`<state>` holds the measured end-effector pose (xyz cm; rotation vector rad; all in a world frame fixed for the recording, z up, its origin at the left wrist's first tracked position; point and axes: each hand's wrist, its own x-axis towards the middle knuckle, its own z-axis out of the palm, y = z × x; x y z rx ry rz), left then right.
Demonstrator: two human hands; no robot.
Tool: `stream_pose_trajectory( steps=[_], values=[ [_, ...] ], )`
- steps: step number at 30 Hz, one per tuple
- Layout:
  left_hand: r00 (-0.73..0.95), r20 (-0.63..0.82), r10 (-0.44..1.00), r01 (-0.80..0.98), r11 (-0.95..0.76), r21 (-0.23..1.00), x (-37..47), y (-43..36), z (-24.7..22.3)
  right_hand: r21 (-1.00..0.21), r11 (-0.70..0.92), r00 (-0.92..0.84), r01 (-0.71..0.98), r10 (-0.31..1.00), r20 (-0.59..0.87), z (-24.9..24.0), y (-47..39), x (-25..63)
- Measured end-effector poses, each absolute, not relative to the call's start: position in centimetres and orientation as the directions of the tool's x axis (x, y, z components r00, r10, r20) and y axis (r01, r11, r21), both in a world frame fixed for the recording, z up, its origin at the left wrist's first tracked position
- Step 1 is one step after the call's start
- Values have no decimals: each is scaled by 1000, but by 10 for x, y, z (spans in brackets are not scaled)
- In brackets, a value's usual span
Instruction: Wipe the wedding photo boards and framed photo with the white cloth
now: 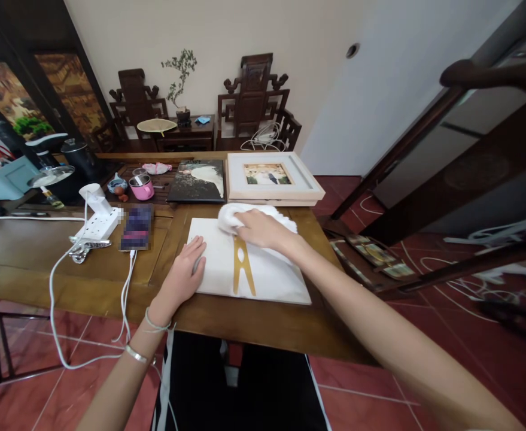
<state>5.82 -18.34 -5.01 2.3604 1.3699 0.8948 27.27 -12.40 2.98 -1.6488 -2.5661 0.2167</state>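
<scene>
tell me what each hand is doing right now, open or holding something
Left hand: open, flat at the left edge of the white panel, holding nothing.
Right hand: closed on a white cloth, over the panel.

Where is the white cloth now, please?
In the head view's middle, the white cloth is under the right hand, at the far side of the white board.

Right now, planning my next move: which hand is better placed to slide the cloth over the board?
Probably the right hand: it is on the cloth, at the far part of the board. The left hand rests at the board's left edge, off the cloth.
</scene>
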Motion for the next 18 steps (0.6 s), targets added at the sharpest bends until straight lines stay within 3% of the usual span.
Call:
stream_pose_trajectory(
  steps=[5,12,18],
  values=[
    [337,371,865,685,-496,533,59,-182,-49,-127,328,-331,936,944,-1,18,-147,334],
    [275,423,864,705,-480,522,62,-179,-49,-221,577,-584,787,811,35,11,-243,349],
    [335,390,858,712,-502,491,61,-181,-52,-226,606,-618,762,786,21,13,-246,343]
  ],
)
